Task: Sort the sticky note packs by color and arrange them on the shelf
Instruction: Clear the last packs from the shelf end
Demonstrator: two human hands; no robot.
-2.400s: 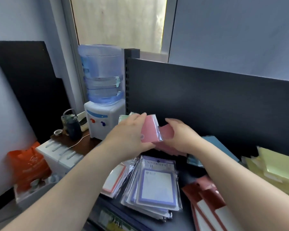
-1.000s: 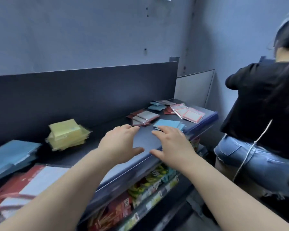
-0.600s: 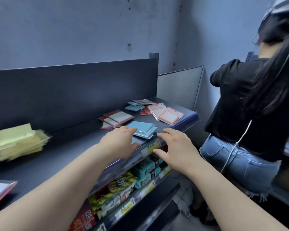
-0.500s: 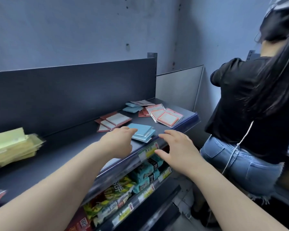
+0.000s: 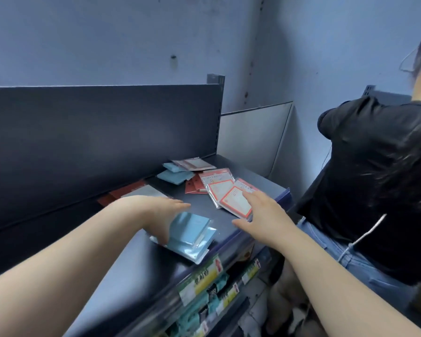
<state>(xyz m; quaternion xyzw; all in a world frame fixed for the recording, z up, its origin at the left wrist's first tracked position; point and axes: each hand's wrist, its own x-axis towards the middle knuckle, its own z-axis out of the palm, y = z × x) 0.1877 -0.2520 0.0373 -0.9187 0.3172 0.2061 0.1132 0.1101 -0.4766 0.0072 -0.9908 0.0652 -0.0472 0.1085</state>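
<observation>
- Head view: my left hand (image 5: 156, 215), fingers straight and holding nothing, lies against the left edge of the blue packs (image 5: 192, 235) at frame centre, near the shelf (image 5: 131, 268) front.
- My right hand (image 5: 260, 218), fingers spread and relaxed, touches the red-framed packs (image 5: 228, 198) right of centre.
- Rear blue packs (image 5: 175, 176) lie above centre; a person (image 5: 374, 178) stands at right.

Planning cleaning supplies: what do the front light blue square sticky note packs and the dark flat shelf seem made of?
Front light blue square sticky note packs: paper pads in clear glossy plastic sleeves, judging by glare and transparent edges. Dark flat shelf: probably painted metal, satin finish with soft reflections.
</observation>
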